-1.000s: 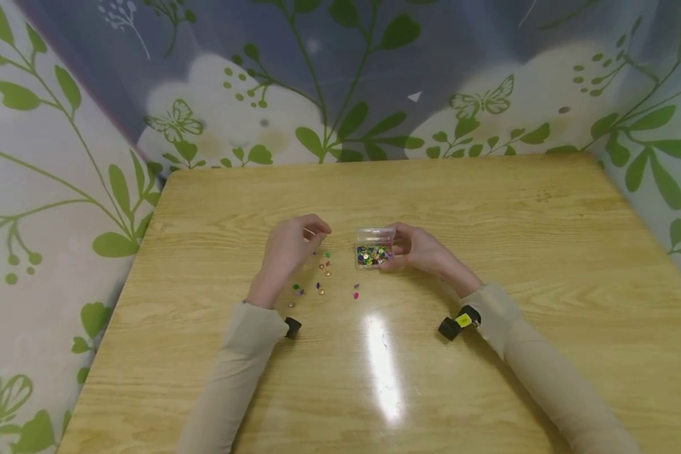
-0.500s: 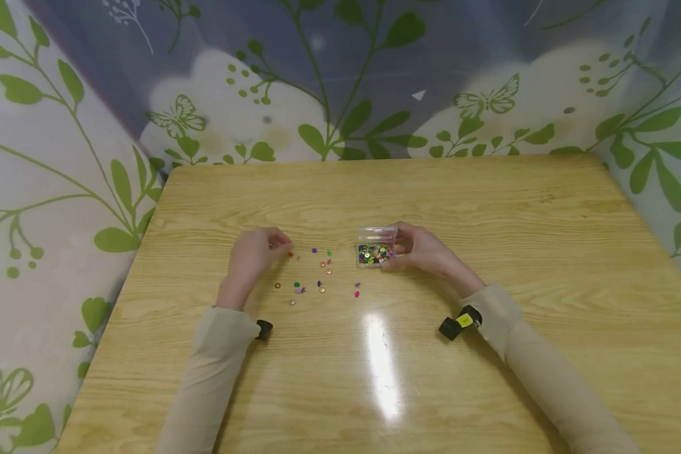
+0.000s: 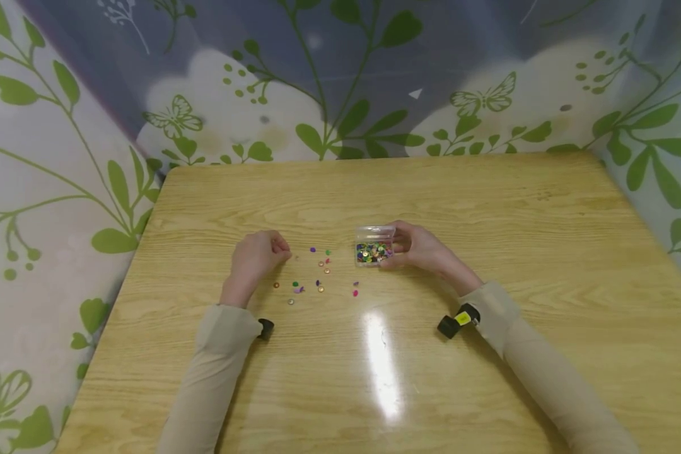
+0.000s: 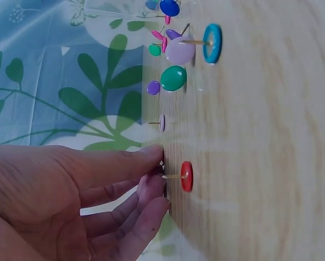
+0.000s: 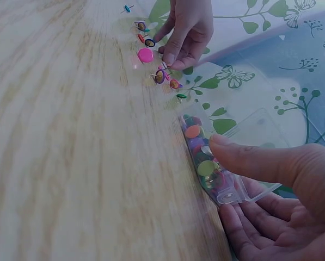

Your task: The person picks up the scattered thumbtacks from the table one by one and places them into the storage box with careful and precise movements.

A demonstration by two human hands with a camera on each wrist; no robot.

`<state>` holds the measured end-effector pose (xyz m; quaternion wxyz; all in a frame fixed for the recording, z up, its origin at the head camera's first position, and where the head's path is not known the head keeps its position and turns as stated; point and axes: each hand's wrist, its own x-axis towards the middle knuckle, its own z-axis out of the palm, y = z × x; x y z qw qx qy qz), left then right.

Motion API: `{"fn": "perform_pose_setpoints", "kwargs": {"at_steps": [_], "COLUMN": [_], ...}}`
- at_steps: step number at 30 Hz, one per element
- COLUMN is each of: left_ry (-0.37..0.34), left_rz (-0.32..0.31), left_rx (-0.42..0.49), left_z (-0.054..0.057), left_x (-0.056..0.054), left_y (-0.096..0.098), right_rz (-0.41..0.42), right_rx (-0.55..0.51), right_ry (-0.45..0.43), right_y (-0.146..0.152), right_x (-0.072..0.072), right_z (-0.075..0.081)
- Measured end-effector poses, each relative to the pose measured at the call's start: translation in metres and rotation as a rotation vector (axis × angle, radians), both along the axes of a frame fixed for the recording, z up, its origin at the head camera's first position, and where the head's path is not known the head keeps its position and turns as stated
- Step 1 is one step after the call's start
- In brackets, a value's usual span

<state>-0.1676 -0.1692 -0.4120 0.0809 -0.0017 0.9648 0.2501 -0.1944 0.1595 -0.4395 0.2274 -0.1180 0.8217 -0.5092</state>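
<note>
My left hand (image 3: pixel 256 257) is low over the left part of the table, thumb and fingertips pinching what appears to be a thumbtack, mostly hidden. Close by in the left wrist view, a red thumbtack (image 4: pixel 187 176) lies on its head with its pin out sideways in that view. Several colourful thumbtacks, among them a green one (image 4: pixel 173 78) and a purple one (image 3: pixel 313 250), lie scattered between the hands. My right hand (image 3: pixel 419 246) grips the right side of a clear plastic box (image 5: pixel 226 196). The box's lid is raised, and many mixed thumbtacks fill it.
The wooden table (image 3: pixel 488 202) carries all these things. Behind it rises a wall covering (image 3: pixel 374 82) with green leaves and butterflies. A pink thumbtack (image 3: pixel 355 293) lies just in front of the box. Black cameras (image 3: pixel 448 326) are worn on the wrists.
My left hand has moved left and down, away from the box, with a red thumbtack showing at its fingertips half a second ago. The right hand and the box stay in place.
</note>
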Motion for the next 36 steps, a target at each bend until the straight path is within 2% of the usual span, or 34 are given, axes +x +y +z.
{"fn": "perform_pose_setpoints", "kwargs": {"at_steps": [6, 10, 17, 20, 30, 36], "left_ry": [0.045, 0.103, 0.213, 0.232, 0.196, 0.178], "left_rz": [0.005, 0.007, -0.058, -0.089, -0.192, -0.213], "left_rx": [0.002, 0.028, 0.082, 0.101, 0.137, 0.127], "left_z": [-0.002, 0.0, 0.011, 0.013, 0.008, 0.007], "left_x": [0.0, 0.0, 0.002, 0.002, 0.004, 0.003], "left_y": [0.001, 0.008, 0.032, 0.043, 0.082, 0.097], "right_rz": [0.005, 0.003, 0.003, -0.003, -0.001, 0.006], "right_rx": [-0.014, -0.019, -0.045, -0.037, -0.033, -0.034], "right_ry": [-0.003, -0.009, -0.009, -0.012, -0.009, 0.004], "right_y": [0.0, 0.0, 0.0, 0.0, 0.0, 0.0], "right_x": [0.0, 0.0, 0.0, 0.0, 0.0, 0.001], "right_z": [0.002, 0.003, 0.004, 0.004, 0.003, 0.001]}}
